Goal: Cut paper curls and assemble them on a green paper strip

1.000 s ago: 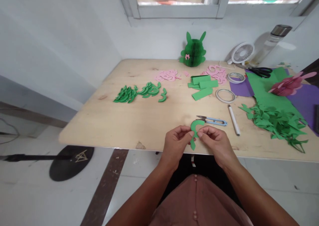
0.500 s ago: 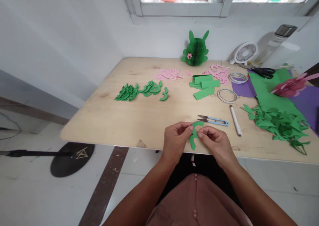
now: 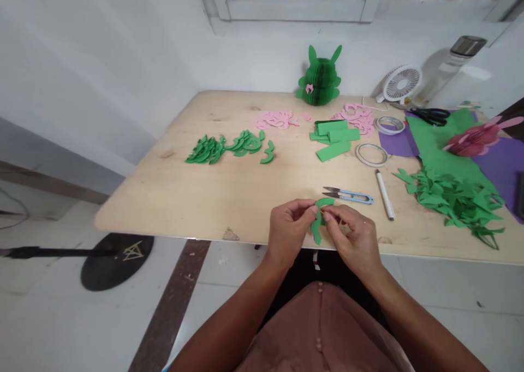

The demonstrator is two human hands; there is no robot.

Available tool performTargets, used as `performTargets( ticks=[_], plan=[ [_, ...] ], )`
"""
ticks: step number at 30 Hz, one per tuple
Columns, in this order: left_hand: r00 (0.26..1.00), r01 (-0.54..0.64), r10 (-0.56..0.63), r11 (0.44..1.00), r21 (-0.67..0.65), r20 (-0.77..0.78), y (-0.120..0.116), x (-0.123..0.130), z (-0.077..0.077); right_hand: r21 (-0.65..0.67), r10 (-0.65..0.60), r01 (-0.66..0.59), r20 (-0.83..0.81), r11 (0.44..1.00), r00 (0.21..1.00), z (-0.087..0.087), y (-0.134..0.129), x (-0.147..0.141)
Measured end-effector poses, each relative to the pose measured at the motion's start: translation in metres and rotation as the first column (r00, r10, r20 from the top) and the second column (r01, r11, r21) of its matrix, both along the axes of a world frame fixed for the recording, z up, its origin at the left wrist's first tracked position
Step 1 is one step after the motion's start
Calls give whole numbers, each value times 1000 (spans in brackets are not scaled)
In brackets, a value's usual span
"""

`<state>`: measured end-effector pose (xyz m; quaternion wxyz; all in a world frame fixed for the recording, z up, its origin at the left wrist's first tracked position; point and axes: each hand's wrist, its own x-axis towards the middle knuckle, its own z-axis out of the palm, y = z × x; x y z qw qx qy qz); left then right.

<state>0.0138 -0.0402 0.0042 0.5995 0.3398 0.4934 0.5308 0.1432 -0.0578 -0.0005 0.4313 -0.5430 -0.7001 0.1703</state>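
Near the table's front edge, my left hand pinches a curved green paper piece between thumb and fingers. My right hand is closed at the right side of that piece, thumb and fingertips together on its edge. Just beyond my fingers lie blue-handled thread snips, blades pointing left. A white pen is to their right. Green curved cutouts form piles at the left, and one small group sits apart from them.
Green strips, tape rolls, pink cutouts and a green paper figure stand or lie farther back. At the right are green scraps, black scissors, a pink paper figure, a fan and a bottle.
My right thumb and fingers have moved slightly left and up onto the green piece, whose right side looks more covered. The whole view has shifted slightly.
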Motion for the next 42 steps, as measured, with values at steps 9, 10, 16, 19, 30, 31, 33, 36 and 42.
performTargets(
  ticks=[9,10,16,19,30,31,33,36,42],
  plan=[
    [1000,-23,23,1000,-13,21,2,0,2,-41,-7,7,-11,999,1000,1,-1,0],
    [999,-27,28,999,-23,31,2,0,3,-54,-12,10,-27,998,1000,2,-1,1],
    [999,11,-7,997,-70,47,1,-3,5,-224,-133,85,-209,971,969,3,3,8],
    [999,34,-31,996,-78,42,0,-3,5,-309,-149,46,-316,950,937,2,6,9],
    [998,51,-46,991,-120,46,-1,-3,6,-330,-197,76,-350,941,916,1,8,2],
    [998,52,-47,991,-123,45,-1,-3,6,-323,-197,81,-345,943,918,1,7,2],
    [998,55,-50,991,-125,40,-1,-3,5,-312,-193,84,-337,946,922,1,7,3],
    [998,60,-56,990,-126,34,-1,-3,4,-306,-186,82,-328,949,926,1,7,3],
    [998,61,-56,990,-128,40,-2,-3,4,-313,-181,70,-344,947,921,2,7,3]
  ],
)
